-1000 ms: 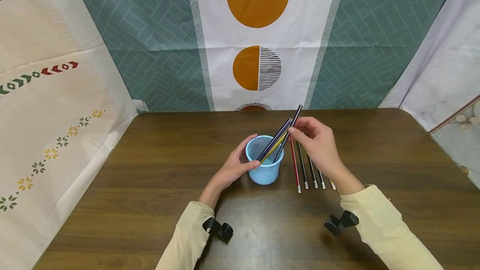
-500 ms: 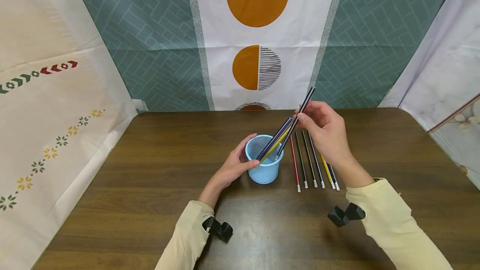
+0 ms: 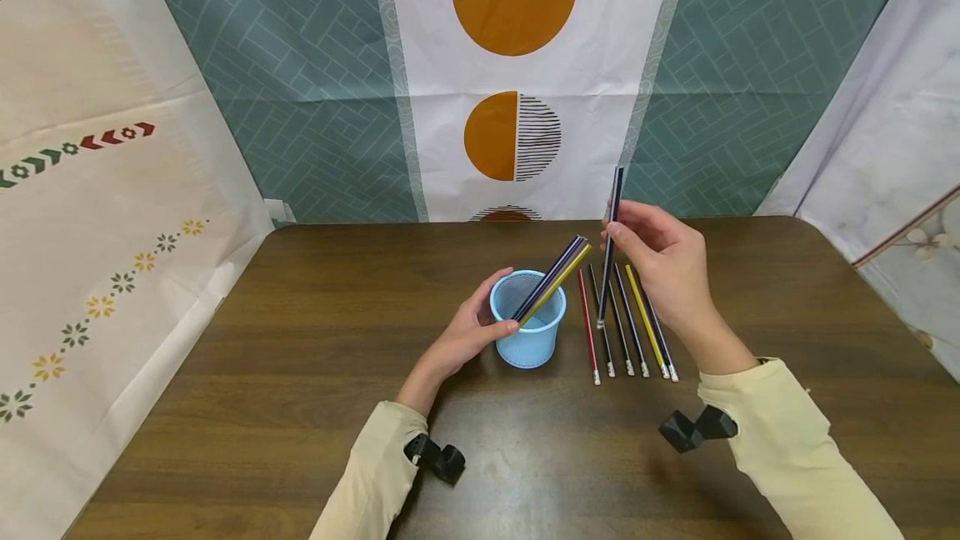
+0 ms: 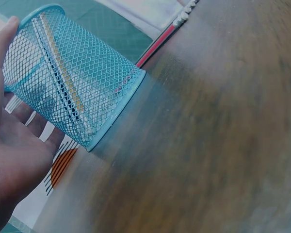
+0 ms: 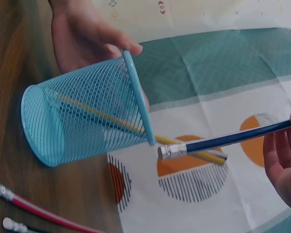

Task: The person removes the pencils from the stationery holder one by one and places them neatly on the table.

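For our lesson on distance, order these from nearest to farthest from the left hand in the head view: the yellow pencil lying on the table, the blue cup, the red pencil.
1. Blue cup, held by the left hand.
2. Red pencil, right of the cup.
3. Yellow pencil, lying farther right.

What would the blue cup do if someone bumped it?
The cup would probably feel light, since its walls are see-through mesh. It might tip easily if let go, because its base looks narrower than its top and the pencils inside lean out past the rim. Right now the left hand grips it, so it would likely stay put.
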A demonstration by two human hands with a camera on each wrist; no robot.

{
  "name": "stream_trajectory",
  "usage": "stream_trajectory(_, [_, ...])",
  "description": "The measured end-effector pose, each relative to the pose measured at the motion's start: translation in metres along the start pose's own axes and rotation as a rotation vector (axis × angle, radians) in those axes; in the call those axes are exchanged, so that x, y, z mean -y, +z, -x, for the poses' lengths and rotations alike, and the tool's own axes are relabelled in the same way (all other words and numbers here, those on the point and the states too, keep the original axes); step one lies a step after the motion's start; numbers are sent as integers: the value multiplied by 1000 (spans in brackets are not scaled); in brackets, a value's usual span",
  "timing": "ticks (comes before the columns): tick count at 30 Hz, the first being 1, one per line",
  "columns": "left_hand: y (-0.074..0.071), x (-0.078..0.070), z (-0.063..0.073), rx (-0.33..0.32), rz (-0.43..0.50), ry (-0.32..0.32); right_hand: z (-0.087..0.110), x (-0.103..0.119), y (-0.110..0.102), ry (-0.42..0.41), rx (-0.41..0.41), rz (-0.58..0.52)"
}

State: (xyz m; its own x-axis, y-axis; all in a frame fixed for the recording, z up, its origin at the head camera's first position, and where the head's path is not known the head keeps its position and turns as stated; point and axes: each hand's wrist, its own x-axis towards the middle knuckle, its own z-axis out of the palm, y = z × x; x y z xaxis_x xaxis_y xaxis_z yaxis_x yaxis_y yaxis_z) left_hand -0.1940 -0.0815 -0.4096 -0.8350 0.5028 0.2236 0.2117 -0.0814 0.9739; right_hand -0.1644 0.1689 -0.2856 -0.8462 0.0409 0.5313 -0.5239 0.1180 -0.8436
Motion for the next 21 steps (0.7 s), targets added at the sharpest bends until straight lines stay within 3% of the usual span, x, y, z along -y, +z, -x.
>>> stream_trajectory(4, [0, 0, 0, -2, 11, 7, -1, -7, -4, 34, -17, -23])
stream_trajectory(11, [0, 0, 0, -6, 17, 11, -3, -19, -14, 66, -44, 124])
stream_trajectory(21, [1, 0, 0, 1, 23, 22, -5, -32, -24, 144, -9, 259])
